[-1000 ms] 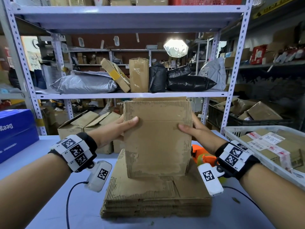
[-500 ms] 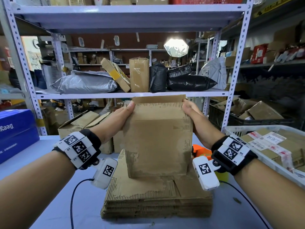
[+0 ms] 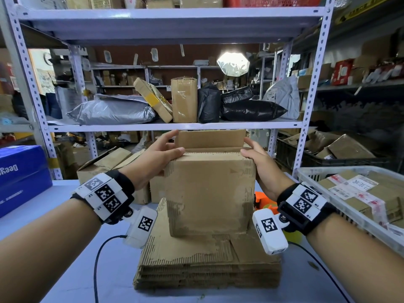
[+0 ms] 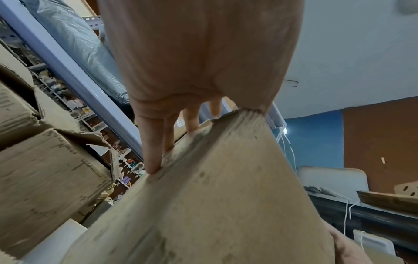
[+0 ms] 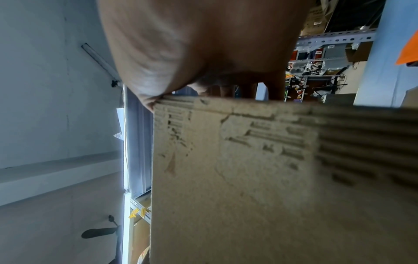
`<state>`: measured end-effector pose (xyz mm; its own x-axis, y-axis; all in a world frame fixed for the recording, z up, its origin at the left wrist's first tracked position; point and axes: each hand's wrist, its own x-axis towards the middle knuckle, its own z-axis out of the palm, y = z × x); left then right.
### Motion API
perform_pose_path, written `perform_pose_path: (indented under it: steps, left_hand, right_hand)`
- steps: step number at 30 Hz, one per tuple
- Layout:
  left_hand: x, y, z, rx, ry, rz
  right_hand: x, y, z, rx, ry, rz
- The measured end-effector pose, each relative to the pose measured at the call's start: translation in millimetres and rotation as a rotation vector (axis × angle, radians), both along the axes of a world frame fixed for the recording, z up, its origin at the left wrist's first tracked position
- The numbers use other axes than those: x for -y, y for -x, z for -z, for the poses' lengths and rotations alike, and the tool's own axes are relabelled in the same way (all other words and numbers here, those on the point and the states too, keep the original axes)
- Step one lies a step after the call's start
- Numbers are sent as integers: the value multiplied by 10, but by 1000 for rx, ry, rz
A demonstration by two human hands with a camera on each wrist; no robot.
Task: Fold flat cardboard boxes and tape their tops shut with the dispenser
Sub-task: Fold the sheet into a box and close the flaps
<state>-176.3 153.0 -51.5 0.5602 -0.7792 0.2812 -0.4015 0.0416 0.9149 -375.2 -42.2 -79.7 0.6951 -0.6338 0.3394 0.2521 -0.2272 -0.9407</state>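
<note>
Left hand (image 3: pixel 153 158) and right hand (image 3: pixel 260 162) clasp the top corners of the box (image 3: pixel 209 189), thumbs pressing its near flap down. It stands on the flat stack (image 3: pixel 207 265) on the bench (image 3: pixel 65 270). Probably light, stiff, scuffed (corners grip best).

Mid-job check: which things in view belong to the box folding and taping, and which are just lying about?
Job: box, held by left hand and right hand; flat stack; orange dispenser.

Lying about: blue carton, crate of parcels, shelf packages.

Blue carton (image 3: pixel 20 173) left – parcel-filled crate (image 3: pixel 358 193) right.
</note>
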Motion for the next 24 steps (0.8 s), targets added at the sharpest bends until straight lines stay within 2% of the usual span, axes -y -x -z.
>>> perform_pose_path:
  steps: [3, 9, 11, 14, 17, 21, 24]
  left_hand:
    - [-6, -6, -17, 36, -23, -16]
    - [-13, 7, -100, 150, -187, -86]
    - [-7, 28, -181, 256, -272, -103]
    - [29, 62, -358, 538, -426, -140]
    - [110, 187, -496, 746, -462, -89]
    - [311, 426, -426, 803, -567, 101]
    - [334, 458, -398, 829, -667, 120]
  right_hand:
    - [10, -1, -7, 4, 9, 35]
    - [-55, 47, -59, -79, 131, 56]
    - [-67, 59, -77, -90, 168, 83]
    - [-47, 61, -78, -96, 229, 118]
    - [-18, 43, -86, -117, 310, 139]
    - [30, 56, -117, -241, 479, 134]
    - [65, 104, -153, -313, 555, 74]
